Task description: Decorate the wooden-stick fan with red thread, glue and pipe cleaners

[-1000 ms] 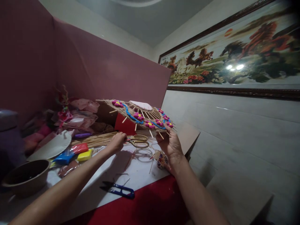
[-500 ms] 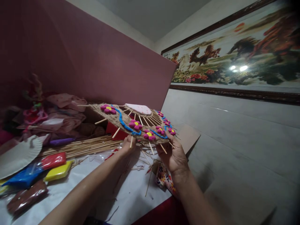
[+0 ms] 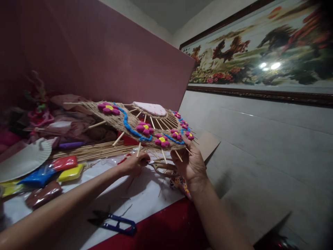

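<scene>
Here, the right hand (image 3: 191,159) is closed on the near right edge of a woven ring (image 3: 133,121), thumb on top and fingers beneath; the left hand (image 3: 137,162) is curled tight around one end of a pair of scissors (image 3: 157,167), whose loops point toward the right wrist, below the ring. The ring is held tilted in the air above the table; it is brown twine worked over pale sticks (image 3: 118,139), their bare ends poking out past the rim; purple flowers (image 3: 108,108) with yellow centres and a wavy blue strand (image 3: 127,123) lie along its upper face, and a pale spotted pad (image 3: 151,108) sits at the middle.

Under the right hand lies a flower-patterned cloth (image 3: 180,184), partly hidden; blue snips (image 3: 117,224) rest on the white sheet (image 3: 148,194) near a red cover (image 3: 169,227). Beyond the left hand is a bundle of thin sticks (image 3: 93,151); to its left are red (image 3: 65,162), yellow (image 3: 70,173), blue (image 3: 39,177) and brown packets (image 3: 44,195), then a white paper plate (image 3: 30,160); farther off stand a pink panel (image 3: 130,62) and, on the wall, a framed horse picture (image 3: 231,62).
</scene>
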Motion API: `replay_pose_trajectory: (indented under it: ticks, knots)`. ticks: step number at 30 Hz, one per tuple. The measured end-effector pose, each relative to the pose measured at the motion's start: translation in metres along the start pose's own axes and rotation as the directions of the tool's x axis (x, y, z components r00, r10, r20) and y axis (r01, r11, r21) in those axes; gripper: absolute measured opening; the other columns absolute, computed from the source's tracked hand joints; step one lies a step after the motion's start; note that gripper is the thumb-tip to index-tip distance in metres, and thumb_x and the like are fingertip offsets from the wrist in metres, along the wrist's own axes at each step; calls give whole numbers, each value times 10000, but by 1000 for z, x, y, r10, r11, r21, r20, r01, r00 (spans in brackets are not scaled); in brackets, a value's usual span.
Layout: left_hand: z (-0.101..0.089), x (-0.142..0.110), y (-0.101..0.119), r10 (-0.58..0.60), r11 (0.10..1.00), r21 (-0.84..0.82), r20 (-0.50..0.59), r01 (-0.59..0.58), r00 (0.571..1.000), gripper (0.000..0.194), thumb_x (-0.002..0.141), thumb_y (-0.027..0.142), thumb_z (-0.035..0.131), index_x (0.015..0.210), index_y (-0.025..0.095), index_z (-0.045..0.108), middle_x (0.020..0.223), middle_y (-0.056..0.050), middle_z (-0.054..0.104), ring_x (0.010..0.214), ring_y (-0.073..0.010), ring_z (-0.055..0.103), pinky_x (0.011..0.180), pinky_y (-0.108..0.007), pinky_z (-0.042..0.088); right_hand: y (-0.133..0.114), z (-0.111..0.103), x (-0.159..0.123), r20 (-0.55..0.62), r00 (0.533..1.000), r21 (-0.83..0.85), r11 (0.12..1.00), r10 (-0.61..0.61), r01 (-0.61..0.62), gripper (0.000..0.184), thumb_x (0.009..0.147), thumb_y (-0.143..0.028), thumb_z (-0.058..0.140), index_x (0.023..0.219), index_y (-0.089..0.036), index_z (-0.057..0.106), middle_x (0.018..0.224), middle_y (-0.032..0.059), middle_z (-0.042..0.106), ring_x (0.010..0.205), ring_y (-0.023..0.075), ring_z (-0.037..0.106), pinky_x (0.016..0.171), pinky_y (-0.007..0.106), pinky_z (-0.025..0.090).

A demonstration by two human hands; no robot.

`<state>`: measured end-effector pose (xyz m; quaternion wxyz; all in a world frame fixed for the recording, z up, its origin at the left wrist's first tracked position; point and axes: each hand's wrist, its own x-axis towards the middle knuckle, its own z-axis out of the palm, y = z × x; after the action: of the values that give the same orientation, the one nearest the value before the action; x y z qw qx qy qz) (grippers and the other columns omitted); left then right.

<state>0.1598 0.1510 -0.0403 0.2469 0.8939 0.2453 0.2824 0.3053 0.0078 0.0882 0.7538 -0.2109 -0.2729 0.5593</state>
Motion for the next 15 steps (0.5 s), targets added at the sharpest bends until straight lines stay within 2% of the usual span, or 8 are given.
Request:
replay_pose_trajectory:
  ticks: [4,7,12,15]
  knots:
    - [-1,-37,23,109,994,-14,159,-109,981,187,684,68,507,799,157,624,792,-12,595,736,-134,525,686,-234,413,4,4,-10,8,1000,-22,1000,-1,1,119,824,-167,593,921,-186,658,663,-17,719,622,132,690,617,247,587]
    - [6,-57,35,160,986,3,215,-164,964,207,701,52,490,803,171,624,808,-13,588,745,-133,514,698,-237,409,8,7,-20,17,1000,-43,999,5,-4,120,812,-181,615,924,-184,658,671,-18,723,618,125,688,583,217,577]
    - [22,-71,45,155,964,199,125,-178,980,144,797,148,501,779,167,642,828,-52,584,789,-164,508,742,-286,421,22,7,-40,-12,999,-21,998,52,-53,126,806,-209,635,924,-180,668,675,-11,729,601,119,681,524,185,544]
    - [26,-80,49,144,943,300,17,-142,989,158,794,241,547,885,191,666,920,-60,605,871,-197,518,812,-334,429,41,5,-53,-35,992,14,992,122,-122,137,802,-205,635,929,-176,676,656,-16,726,557,115,666,489,181,525]
